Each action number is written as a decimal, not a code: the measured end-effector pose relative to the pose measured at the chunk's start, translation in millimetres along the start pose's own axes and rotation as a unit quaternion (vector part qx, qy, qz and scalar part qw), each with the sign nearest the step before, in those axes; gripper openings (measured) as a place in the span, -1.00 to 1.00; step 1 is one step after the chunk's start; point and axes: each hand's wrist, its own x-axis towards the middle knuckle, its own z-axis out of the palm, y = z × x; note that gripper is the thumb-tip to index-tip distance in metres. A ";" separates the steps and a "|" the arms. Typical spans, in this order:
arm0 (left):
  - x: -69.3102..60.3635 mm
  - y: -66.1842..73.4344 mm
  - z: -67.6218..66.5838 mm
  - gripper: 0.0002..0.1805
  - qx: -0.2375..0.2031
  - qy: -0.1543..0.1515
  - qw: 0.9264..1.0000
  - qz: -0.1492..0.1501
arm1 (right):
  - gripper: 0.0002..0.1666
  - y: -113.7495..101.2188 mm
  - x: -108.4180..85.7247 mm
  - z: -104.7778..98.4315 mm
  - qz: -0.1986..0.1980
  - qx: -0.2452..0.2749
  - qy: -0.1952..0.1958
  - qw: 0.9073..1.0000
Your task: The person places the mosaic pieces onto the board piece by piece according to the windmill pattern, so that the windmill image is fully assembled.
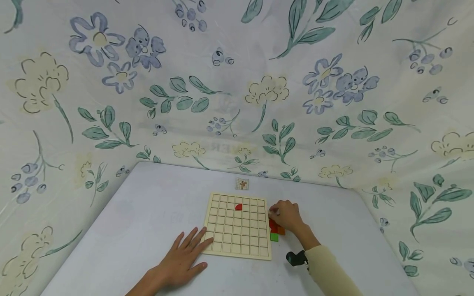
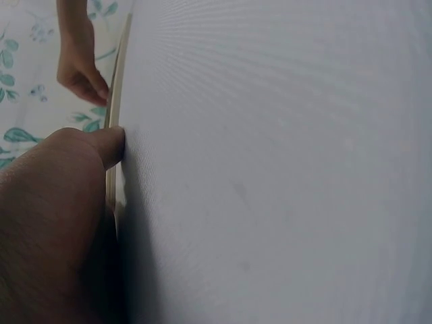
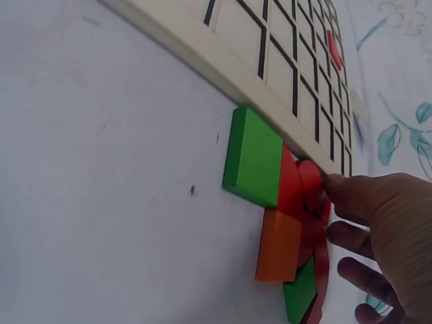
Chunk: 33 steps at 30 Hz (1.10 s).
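Note:
A pale wooden grid board (image 1: 238, 225) lies on the white table, one red quarter-round piece (image 1: 238, 207) in a cell of an upper row. My left hand (image 1: 181, 259) rests with spread fingers on the board's lower left corner. Along the right edge lie red pieces (image 3: 290, 185), a green square (image 3: 253, 158), an orange block (image 3: 278, 244) and another green piece (image 3: 300, 293). My right hand (image 1: 288, 214) is over the far end of this pile, fingers bent, thumb tip against or beside a red piece; whether it pinches one cannot be told.
A small card with an orange pinwheel pattern (image 1: 242, 183) lies behind the board. A black device (image 1: 296, 258) is at my right wrist. Floral fabric (image 1: 222, 123) hangs behind and beside the white table (image 1: 148, 205).

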 end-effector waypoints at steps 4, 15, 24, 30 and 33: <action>0.3 -2.4 2.9 -0.32 0.003 0.004 1.000 0.002 | -0.80 2.2 -3.7 -1.4 -0.002 0.002 -0.003 1.000; 1.8 6.5 -8.2 -0.33 0.002 -0.010 1.000 0.001 | -0.91 4.9 -7.9 2.2 0.007 0.027 -0.018 0.999; 1.8 2.4 -4.7 -0.33 0.010 0.002 1.000 0.007 | -0.92 4.4 -9.4 3.6 0.024 0.101 -0.013 0.994; 1.3 5.4 -9.1 -0.31 0.016 -0.024 1.000 -0.012 | -0.89 1.5 -12.4 -0.2 0.024 0.185 -0.049 0.981; 0.7 5.3 -8.2 -0.32 0.021 -0.017 1.000 -0.008 | -0.90 -0.8 -11.8 -2.9 0.019 0.188 -0.062 0.980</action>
